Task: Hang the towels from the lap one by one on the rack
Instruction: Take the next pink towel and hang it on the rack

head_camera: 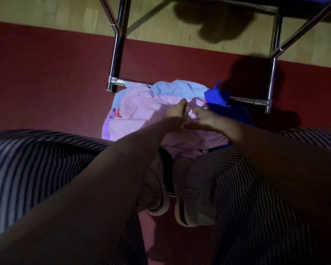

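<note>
A heap of towels lies over my shins and the rack's bottom bar: a pink towel (pixel 141 111) on top, a light blue towel (pixel 178 88) behind it, a dark blue towel (pixel 224 104) at the right. My left hand (pixel 175 113) and my right hand (pixel 203 115) reach side by side onto the pink towel and pinch its upper edge near the middle. The metal rack (pixel 118 48) stands just beyond the heap; its upper rails are mostly out of view.
I sit with striped trouser legs (pixel 36 159) on a dark red carpet (pixel 46 73); wooden floor (pixel 65 18) lies beyond. Another blue cloth (pixel 275 0) hangs at the top of the rack. My feet (pixel 170 197) are below the heap.
</note>
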### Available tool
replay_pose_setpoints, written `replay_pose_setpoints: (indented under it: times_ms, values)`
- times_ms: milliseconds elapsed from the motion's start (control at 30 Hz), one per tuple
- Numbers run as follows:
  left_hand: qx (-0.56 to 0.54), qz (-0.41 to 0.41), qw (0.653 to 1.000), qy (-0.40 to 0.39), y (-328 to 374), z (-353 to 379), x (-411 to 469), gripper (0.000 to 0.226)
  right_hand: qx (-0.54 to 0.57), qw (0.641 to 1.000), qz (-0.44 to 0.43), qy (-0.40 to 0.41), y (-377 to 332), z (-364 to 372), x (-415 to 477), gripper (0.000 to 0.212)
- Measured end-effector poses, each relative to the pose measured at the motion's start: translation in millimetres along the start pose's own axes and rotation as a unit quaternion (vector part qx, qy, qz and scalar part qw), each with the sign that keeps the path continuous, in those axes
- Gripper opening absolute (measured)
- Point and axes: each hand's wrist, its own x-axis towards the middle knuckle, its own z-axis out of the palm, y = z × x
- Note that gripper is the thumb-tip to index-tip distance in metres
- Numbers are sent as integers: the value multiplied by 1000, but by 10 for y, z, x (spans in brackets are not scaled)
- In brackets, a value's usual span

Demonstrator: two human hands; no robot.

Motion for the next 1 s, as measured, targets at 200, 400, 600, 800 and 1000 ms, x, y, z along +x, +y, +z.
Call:
replay_pose_setpoints:
  times_ms: [200, 400, 600, 800, 1000]
  values:
    - [-127, 55, 990, -19, 428, -727, -212, 8, 111, 978, -69, 161, -183, -155, -329, 95]
    - [-129, 115, 983, -56, 854, -1589, -791, 5, 166, 943, -180, 224, -529, -586, -872, 22]
    - [16, 122, 991, -56, 943, -1954, -1288, 52, 326, 876, -264, 238, -882, -817, -1545, 23]
    - [102, 57, 993, 29, 821, -2022, -1630, 22, 395, 822, -284, 295, -1006, -831, -1987, 28]
    - [181, -45, 980, 65, 554, -2046, -1850, 28, 512, 733, -266, 359, -902, -839, -2282, 26]
